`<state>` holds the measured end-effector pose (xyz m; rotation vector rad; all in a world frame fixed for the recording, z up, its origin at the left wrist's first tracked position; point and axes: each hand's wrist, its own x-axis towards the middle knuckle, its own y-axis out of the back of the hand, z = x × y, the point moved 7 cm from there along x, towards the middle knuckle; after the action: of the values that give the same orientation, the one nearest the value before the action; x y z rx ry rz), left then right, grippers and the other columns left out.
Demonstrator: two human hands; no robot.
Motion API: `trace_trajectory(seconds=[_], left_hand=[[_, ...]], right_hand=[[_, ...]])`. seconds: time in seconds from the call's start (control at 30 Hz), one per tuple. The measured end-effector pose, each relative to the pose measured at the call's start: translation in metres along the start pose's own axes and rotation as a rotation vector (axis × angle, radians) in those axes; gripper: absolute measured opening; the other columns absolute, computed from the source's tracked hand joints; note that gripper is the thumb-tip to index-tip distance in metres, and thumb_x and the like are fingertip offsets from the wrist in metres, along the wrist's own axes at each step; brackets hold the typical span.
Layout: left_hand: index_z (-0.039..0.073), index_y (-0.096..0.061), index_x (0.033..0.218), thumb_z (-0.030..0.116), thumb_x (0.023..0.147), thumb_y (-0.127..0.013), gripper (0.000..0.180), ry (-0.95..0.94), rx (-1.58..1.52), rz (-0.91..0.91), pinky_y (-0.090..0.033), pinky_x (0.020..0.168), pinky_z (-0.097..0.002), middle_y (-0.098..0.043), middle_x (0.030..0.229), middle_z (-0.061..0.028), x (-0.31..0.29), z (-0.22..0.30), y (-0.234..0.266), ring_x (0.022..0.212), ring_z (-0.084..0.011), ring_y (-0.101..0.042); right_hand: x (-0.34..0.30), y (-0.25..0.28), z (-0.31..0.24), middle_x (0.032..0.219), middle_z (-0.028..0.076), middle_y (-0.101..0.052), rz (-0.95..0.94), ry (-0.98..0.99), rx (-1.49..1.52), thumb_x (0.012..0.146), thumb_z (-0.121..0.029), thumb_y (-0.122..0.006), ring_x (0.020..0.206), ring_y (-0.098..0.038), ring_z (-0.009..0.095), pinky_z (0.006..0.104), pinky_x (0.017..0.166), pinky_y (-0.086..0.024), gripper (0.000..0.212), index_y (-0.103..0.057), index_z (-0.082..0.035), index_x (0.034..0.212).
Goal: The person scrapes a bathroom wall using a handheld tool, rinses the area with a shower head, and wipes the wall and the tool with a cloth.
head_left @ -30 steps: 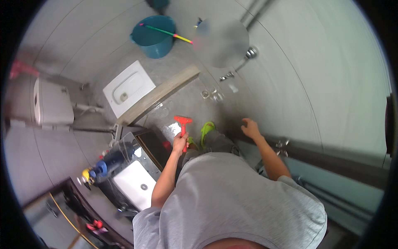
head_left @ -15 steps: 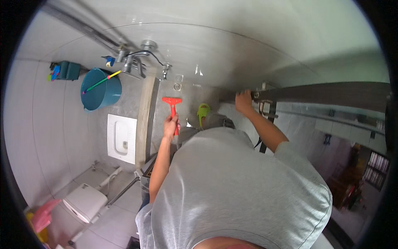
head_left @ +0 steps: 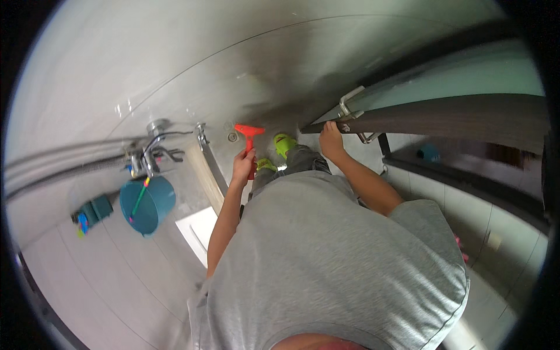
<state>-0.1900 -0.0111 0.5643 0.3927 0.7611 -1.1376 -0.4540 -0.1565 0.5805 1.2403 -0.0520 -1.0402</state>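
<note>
My left hand (head_left: 241, 169) is closed round the handle of a small red T-shaped squeegee (head_left: 249, 130), its wide head pointing away from me above the floor. On the right, my right hand (head_left: 331, 143) grips the end of a dark-framed door (head_left: 443, 114), fingers curled over the edge just below a metal door handle (head_left: 348, 104). The door has a pale glass pane. Below and between my hands, my feet in lime-green slippers (head_left: 284, 144) stand on the grey floor.
A teal bucket (head_left: 157, 201) with a yellow-green stick (head_left: 140, 199) in it stands at left. Metal taps (head_left: 149, 156) project from the wall. A raised sill (head_left: 205, 169) runs between a white squat toilet (head_left: 195, 227) and a round floor drain (head_left: 233, 137). A dark door frame (head_left: 461, 181) lies right.
My view has turned toward the right, and the door has swung so its handle and glass show. Both hands keep their holds. The second slipper has come into sight.
</note>
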Motion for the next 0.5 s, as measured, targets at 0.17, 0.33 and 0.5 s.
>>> trace_trajectory(seconds=[0.17, 0.33, 0.5], left_hand=[[0.006, -0.058, 0.100, 0.028, 0.093, -0.061, 0.024, 0.005, 0.048, -0.097, -0.044, 0.047, -0.0274, -0.054, 0.073, -0.0019, 0.011, 0.004, 0.004, 0.054, -0.0114, -0.052], [0.005, -0.058, 0.098, 0.028, 0.092, -0.061, 0.023, 0.049, 0.080, -0.173, -0.044, 0.045, -0.0271, -0.054, 0.073, -0.0022, 0.016, -0.012, 0.012, 0.052, -0.0110, -0.052], [0.007, -0.057, 0.101, 0.028, 0.092, -0.061, 0.023, 0.088, 0.191, -0.252, -0.044, 0.046, -0.0272, -0.054, 0.073, -0.0020, 0.023, -0.016, 0.003, 0.053, -0.0111, -0.052]], right_hand=[[-0.081, -0.054, 0.002, 0.120, 0.019, -0.058, -0.036, -0.205, 0.105, 0.075, -0.022, -0.063, 0.118, -0.044, 0.029, 0.0402, 0.103, -0.028, 0.035, -0.071, -0.001, 0.102], [-0.168, -0.087, 0.022, 0.134, 0.020, -0.052, -0.296, -0.409, 0.339, 0.078, -0.024, -0.064, 0.132, -0.036, 0.030, 0.0425, 0.109, -0.025, 0.051, -0.060, -0.002, 0.124], [-0.237, -0.190, 0.061, 0.141, 0.011, -0.049, 0.185, -1.252, 1.742, 0.079, -0.037, -0.074, 0.126, -0.047, 0.029, 0.0468, 0.103, -0.036, 0.073, -0.045, -0.012, 0.141]])
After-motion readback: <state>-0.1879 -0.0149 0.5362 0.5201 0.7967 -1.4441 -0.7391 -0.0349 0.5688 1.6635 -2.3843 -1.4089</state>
